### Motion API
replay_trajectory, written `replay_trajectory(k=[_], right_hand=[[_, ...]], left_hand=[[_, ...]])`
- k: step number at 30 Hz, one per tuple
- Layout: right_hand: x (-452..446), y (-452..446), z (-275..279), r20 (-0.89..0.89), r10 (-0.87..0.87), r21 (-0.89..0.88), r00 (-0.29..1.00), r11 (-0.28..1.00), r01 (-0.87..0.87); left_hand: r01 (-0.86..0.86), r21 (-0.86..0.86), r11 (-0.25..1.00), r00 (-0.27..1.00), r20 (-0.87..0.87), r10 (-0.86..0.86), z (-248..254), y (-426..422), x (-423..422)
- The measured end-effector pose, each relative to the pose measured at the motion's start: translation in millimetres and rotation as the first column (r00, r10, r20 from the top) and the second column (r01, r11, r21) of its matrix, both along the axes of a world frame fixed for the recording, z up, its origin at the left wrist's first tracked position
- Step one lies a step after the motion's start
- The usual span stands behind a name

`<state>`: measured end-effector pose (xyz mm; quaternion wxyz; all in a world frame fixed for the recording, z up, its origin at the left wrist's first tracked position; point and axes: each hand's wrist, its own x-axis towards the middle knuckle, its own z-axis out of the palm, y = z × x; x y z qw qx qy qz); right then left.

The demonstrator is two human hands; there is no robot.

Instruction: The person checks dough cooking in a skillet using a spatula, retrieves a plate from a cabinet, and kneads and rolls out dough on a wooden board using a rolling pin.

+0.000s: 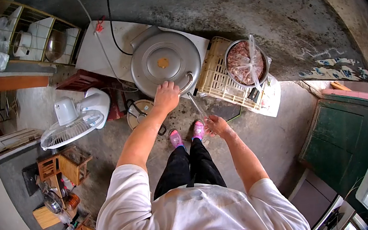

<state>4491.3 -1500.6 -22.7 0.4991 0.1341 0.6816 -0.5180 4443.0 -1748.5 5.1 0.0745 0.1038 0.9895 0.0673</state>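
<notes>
A large round grey metal appliance with a lid (pixel 156 74) sits on a white-topped table, and a curved handle (pixel 187 84) stands at its front edge. My left hand (pixel 167 96) is at this front rim, its fingers curled over the end of the handle. Lower and to the right, my right hand (pixel 216 125) is closed on a thin, shiny, see-through strip (pixel 197 105). That strip reaches up toward the appliance's front edge; its exact kind cannot be made out. Right of the appliance, a metal pot (pixel 267 63) holds minced meat (pixel 240 62) with clear plastic over it.
The pot stands on a cream plastic crate (pixel 216 70). A white fan (pixel 72 123) lies to the left. Below the table is a round lidded object (pixel 140 111). A black cable (pixel 112 26) hangs by the wall. Green cabinet (pixel 336 126) at right.
</notes>
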Motion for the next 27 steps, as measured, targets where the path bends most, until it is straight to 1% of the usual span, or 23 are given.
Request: replay_trajectory(k=[4, 6, 9, 13, 15, 17, 18, 19, 20, 21, 23, 24, 26, 27], right_hand=[[-0.7, -1.3, -3.9, 0.003, 0.053, 0.007, 0.999, 0.999, -0.053], [-0.8, -1.5, -7.4, 0.007, 0.067, 0.01, 0.998, 0.998, -0.067], [0.7, -1.3, -13.0, -0.036, 0.085, -0.015, 0.996, 0.996, -0.086], [2.5, -0.4, -24.7, -0.092, 0.082, -0.033, 0.992, 0.996, -0.085], [-0.2, -3.4, -15.5, -0.107, 0.065, -0.048, 0.992, 0.996, -0.07], [-7.2, -8.8, -1.5, -0.079, 0.131, 0.046, 0.988, 0.991, -0.127], [-9.3, -11.5, 4.9, -0.08, 0.13, 0.046, 0.988, 0.991, -0.127], [-10.8, -13.3, 11.0, -0.044, 0.119, 0.046, 0.992, 0.992, -0.117], [-11.1, -13.6, 17.4, -0.008, 0.105, 0.048, 0.994, 0.993, -0.105], [-10.4, -12.7, 23.4, -0.008, 0.098, 0.051, 0.995, 0.994, -0.097], [-6.1, -10.1, 36.8, -0.156, 0.016, -0.009, 0.988, 1.0, -0.018], [-10.8, -11.2, 48.7, -0.156, 0.01, -0.01, 0.988, 1.0, -0.011], [-24.5, -15.8, 68.0, -0.13, 0.128, -0.031, 0.983, 0.991, -0.133], [-27.7, -17.8, 64.4, -0.129, 0.123, -0.033, 0.984, 0.991, -0.128]], left_hand=[[-0.031, -0.004, 1.0, 0.999, 0.011, 0.031, 7.6, 0.8, 5.3], [-0.043, 0.024, 0.999, 0.999, 0.003, 0.043, 15.8, 1.0, 8.8], [-0.07, 0.046, 0.997, 0.996, -0.044, 0.072, 14.2, 0.1, 14.4], [-0.094, 0.053, 0.994, 0.995, -0.011, 0.095, 7.5, 1.8, 15.6], [-0.079, 0.034, 0.996, 0.997, -0.002, 0.079, 2.7, 2.5, 12.2], [-0.065, 0.023, 0.998, 0.998, -0.011, 0.065, 0.8, 1.8, 8.7], [-0.05, 0.011, 0.999, 0.998, -0.023, 0.05, 2.5, 1.5, 6.0], [-0.048, 0.011, 0.999, 0.999, -0.024, 0.048, 5.3, 0.3, 4.5], [-0.032, 0.006, 0.999, 0.999, -0.005, 0.032, 11.5, -1.9, 3.1], [-0.014, 0.003, 1.0, 1.0, 0.014, 0.013, 18.0, -4.0, 0.8], [-0.007, 0.001, 1.0, 0.999, 0.031, 0.007, 31.1, -12.9, -5.3], [-0.013, -0.009, 1.0, 0.999, 0.044, 0.013, 43.8, -20.2, -11.2], [0.005, 0.031, 0.999, 0.998, -0.065, -0.003, 80.3, -39.3, -23.5], [-0.008, 0.017, 1.0, 0.994, -0.111, 0.01, 104.4, -46.9, -31.2]])
